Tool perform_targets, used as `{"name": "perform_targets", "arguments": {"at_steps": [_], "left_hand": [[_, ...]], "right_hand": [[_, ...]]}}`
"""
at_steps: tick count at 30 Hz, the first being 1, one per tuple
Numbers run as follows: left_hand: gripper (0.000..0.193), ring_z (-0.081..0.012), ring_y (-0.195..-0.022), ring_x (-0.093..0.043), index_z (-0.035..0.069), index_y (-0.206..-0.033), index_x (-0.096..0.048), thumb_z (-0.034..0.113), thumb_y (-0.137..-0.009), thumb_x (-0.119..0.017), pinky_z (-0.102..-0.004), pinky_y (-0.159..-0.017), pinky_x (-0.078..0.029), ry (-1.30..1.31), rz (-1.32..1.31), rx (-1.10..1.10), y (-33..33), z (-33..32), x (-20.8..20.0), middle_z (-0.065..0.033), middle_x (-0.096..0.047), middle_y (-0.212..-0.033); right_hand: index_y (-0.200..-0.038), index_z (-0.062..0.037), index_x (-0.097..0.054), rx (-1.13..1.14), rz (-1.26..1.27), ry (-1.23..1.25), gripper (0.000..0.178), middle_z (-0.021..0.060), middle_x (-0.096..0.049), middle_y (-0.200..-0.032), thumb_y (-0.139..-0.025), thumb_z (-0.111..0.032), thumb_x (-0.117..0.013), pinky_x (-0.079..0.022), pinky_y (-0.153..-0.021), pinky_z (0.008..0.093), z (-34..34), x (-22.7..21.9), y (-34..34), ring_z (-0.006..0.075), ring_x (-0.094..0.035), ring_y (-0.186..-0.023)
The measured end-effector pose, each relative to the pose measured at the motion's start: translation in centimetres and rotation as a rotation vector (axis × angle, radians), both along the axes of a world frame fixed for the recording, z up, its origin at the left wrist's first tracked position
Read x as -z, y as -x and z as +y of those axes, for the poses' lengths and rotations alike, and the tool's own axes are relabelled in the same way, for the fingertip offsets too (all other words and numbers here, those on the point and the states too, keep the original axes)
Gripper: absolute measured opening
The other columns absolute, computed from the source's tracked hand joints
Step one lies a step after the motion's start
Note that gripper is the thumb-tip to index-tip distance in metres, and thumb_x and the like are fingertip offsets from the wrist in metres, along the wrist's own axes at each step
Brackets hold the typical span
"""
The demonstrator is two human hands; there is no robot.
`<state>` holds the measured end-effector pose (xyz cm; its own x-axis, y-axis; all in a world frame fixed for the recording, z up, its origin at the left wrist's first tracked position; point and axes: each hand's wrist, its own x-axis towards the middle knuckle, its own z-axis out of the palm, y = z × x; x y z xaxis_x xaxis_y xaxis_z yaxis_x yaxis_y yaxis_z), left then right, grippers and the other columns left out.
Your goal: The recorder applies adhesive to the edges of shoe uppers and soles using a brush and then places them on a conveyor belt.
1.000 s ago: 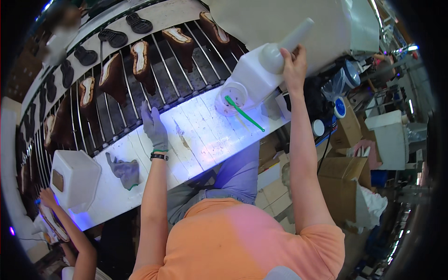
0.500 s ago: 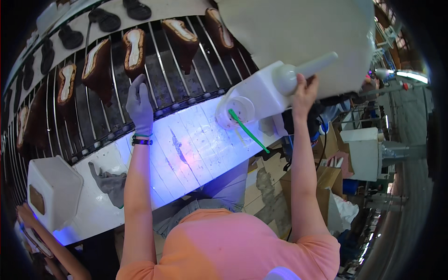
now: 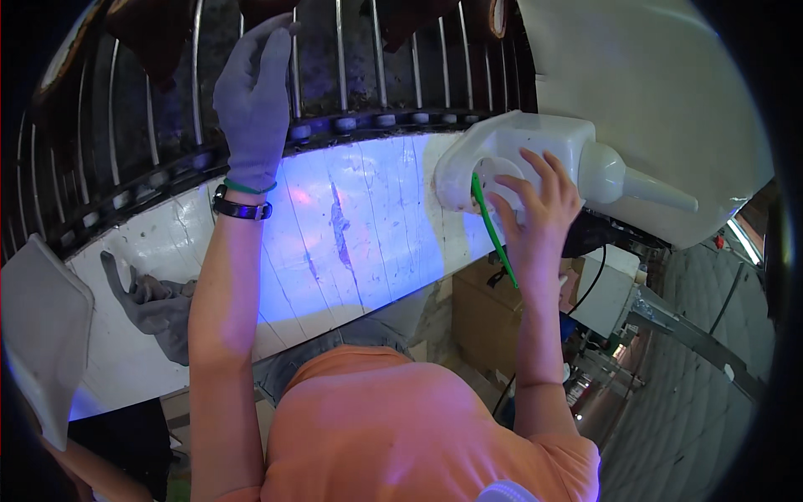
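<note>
My left hand [image 3: 253, 100], in a grey glove, reaches over the metal rods of the rack. Its fingertips come together in a pinch beside the lower end of a dark brown shoe upper [image 3: 266, 8]; whatever they hold is too small to make out. Bare and with fingers spread, my right hand [image 3: 539, 201] hovers over a white plastic bottle [image 3: 548, 134] lying on its side. A round opening is cut in the bottle, and a green-handled stick [image 3: 493, 230] leans out of it. My thumb and forefinger are close to the stick, apart from each other.
A grey glove [image 3: 159, 305] lies on the white ledge [image 3: 351, 243], left of my forearm. Farther left stands a white plastic container [image 3: 46, 318], with another person's forearm [image 3: 104, 468] below it. A cream machine housing [image 3: 644, 92] fills the far right; a cardboard box [image 3: 481, 322] sits beneath the ledge.
My right hand has left the bottle's nozzle and moved left to its opening, fingers spreading. The view has tipped nearer, so the rack sits higher. My left hand remains by the shoe upper.
</note>
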<state>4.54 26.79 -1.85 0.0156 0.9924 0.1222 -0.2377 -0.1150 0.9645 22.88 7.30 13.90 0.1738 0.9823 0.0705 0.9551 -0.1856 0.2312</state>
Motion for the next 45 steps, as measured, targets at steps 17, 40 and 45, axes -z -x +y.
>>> {"name": "perform_targets", "arguments": {"at_steps": [17,40,45], "left_hand": [[0.023,-0.0090,-0.091,-0.060,-0.001,-0.110,-0.063,0.012,-0.094,-0.052,-0.0204,-0.080,-0.045,0.197,0.038,-0.013,0.7,-0.3,-3.9,-0.0056,-0.068,-0.098],[0.034,-0.0163,-0.111,-0.058,0.001,-0.120,-0.060,0.022,-0.097,-0.049,-0.0269,-0.101,-0.039,0.096,0.020,0.068,0.4,-0.2,0.1,-0.0119,-0.065,-0.114],[0.033,-0.0162,-0.111,-0.058,0.002,-0.120,-0.061,0.023,-0.097,-0.048,-0.0268,-0.101,-0.039,0.101,0.014,0.067,0.6,-0.2,0.2,-0.0109,-0.065,-0.114]], "right_hand": [[-0.089,-0.0077,-0.068,-0.283,0.034,0.311,0.016,0.0046,-0.065,-0.102,-0.074,-0.007,-0.069,-0.039,-0.096,0.0391,8.1,-0.7,-7.2,0.0237,-0.057,-0.103],[-0.070,-0.0023,-0.054,-0.828,0.086,0.812,0.014,0.0083,-0.057,-0.074,-0.069,-0.008,-0.067,-0.048,-0.079,0.0340,10.9,1.9,-9.2,0.0243,-0.057,-0.077],[-0.071,-0.0020,-0.056,-0.846,0.133,0.881,0.012,0.0087,-0.059,-0.076,-0.068,-0.008,-0.066,-0.050,-0.079,0.0343,12.1,2.2,-9.2,0.0250,-0.059,-0.081]]}}
